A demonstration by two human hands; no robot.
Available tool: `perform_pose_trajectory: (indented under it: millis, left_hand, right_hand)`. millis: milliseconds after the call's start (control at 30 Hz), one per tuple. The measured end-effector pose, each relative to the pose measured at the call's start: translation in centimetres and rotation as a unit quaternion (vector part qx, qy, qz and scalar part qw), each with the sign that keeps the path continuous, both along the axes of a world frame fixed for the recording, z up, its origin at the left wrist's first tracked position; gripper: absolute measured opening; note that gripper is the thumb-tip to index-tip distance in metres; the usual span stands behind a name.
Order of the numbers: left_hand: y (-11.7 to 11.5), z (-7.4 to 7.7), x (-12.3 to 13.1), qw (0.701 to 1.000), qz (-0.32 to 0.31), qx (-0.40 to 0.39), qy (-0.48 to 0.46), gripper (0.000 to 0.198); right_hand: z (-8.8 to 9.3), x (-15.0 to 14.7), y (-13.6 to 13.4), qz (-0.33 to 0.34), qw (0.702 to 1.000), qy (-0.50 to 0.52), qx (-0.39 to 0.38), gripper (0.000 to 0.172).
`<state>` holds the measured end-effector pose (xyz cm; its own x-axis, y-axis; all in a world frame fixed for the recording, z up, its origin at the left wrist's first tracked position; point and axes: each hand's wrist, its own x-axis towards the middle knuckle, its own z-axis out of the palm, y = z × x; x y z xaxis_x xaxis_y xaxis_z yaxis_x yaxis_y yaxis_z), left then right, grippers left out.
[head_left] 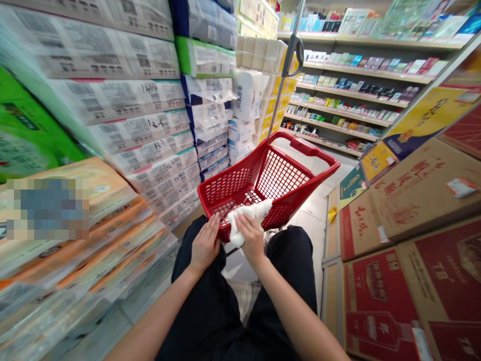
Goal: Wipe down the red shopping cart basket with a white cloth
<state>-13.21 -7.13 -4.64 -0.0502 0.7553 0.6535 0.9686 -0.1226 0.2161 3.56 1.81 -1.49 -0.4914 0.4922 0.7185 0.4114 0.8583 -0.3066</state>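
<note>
Crumpled white cloth (244, 216), soft and probably light, best taken by a loose fold, at the near rim of a red plastic shopping basket (319, 158), under the right hand (251, 239) with fingers pressed together, the left hand (205, 244) spread on the rim.

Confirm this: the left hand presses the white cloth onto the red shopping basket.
Wrong hand. The head view shows the right hand, not the left hand, pressing the white cloth onto the red shopping basket.

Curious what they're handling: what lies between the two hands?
A white cloth over the edge of a red shopping basket lies between the left hand and right hand, in the head view.
</note>
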Motion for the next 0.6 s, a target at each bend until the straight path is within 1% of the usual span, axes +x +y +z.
perform_pose_trajectory:
  millis: [67,100,167,233,300,400,467,533,600]
  left_hand:
    - [-0.1,0.1,-0.1,1.0,-0.011,-0.005,0.003,0.073]
    - [-0.1,0.2,-0.2,1.0,-0.015,-0.007,0.003,0.073]
    - [-0.1,0.2,-0.2,1.0,-0.014,-0.009,0.0,0.072]
    - [-0.1,0.1,-0.1,1.0,-0.007,-0.007,-0.001,0.072]
    - [0.0,0.0,0.0,1.0,0.001,-0.001,0.0,0.073]
    - [0.1,0.0,0.1,1.0,0.011,0.005,0.0,0.076]
    - [0.1,0.0,0.2,1.0,0.011,0.004,0.0,0.077]
    - [0.1,0.0,0.2,1.0,0.009,0.004,0.0,0.077]
    - [0.1,0.0,0.2,1.0,0.01,0.005,0.0,0.077]
  right_hand:
    - [-0.5,-1.8,-2.3,0.021,1.0,-0.004,-0.002,0.041]
    - [-0.6,-2.3,-3.0,0.027,1.0,-0.009,-0.002,0.039]
    - [-0.5,-2.2,-3.1,0.048,0.998,-0.036,0.006,0.036]
    - [-0.2,-0.8,-1.5,0.073,0.995,-0.07,0.019,0.036]
    - [0.4,1.5,1.2,0.074,0.994,-0.076,0.026,0.037]
    - [1.6,5.4,5.9,0.016,0.999,-0.041,0.017,0.039]
    - [2.2,7.2,8.1,-0.014,0.999,-0.033,0.009,0.04]
    - [2.5,7.7,8.8,-0.044,0.999,-0.029,-0.001,0.043]
    - [2.2,6.7,7.7,-0.07,0.997,-0.018,-0.011,0.046]
